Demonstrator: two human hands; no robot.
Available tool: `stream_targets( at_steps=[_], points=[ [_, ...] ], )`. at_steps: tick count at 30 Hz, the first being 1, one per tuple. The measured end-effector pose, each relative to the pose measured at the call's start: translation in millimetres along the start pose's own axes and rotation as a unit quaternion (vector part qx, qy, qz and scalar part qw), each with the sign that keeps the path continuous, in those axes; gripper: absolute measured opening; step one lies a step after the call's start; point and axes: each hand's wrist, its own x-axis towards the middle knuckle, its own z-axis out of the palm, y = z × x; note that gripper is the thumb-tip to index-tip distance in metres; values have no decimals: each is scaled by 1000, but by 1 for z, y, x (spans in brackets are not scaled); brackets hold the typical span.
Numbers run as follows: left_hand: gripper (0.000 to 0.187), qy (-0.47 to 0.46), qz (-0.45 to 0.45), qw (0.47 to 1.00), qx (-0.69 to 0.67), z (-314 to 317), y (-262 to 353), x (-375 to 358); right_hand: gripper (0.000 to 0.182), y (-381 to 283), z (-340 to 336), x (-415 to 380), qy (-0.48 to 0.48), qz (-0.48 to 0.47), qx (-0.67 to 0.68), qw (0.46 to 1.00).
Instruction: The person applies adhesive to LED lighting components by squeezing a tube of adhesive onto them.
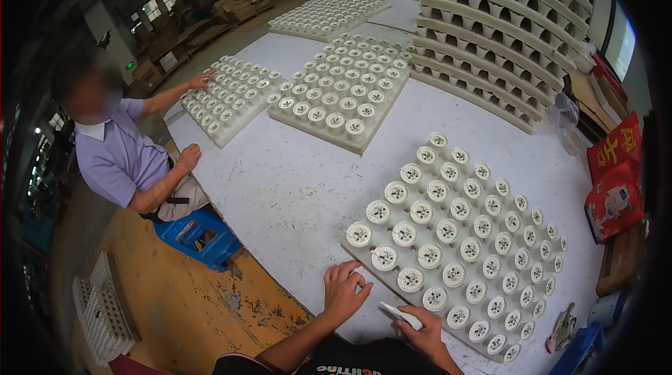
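Note:
My left hand (344, 292) is at the near left edge of a pale tray (369, 268), fingers loosely bent and apart, with nothing visible in them. My right hand (423, 333) is closed around a slim white hand tool (402, 315) with a narrow end pointing left; its exact kind cannot be made out. The tray carries several rows of round white lamp parts, such as this one (411, 279), each with a circuit board and small dark components facing up. Thin wires stick out from some of them. The tool is apart from the lamp parts.
Across the white table (280, 200), a seated co-worker (126, 151) has a hand on another filled tray (227, 98). More filled trays (339, 88) lie behind. A tall stack of trays (500, 32) stands at back right. A red bag (616, 179) and blue bin (581, 354) are at right.

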Motion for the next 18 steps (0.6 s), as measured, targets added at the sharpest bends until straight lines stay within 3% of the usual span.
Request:
stream_targets(
  at_steps=[18],
  points=[
    [13,5,-5,1000,-6,4,-3,0,37,2,1,0,-6,17,-3,1000]
  ],
)
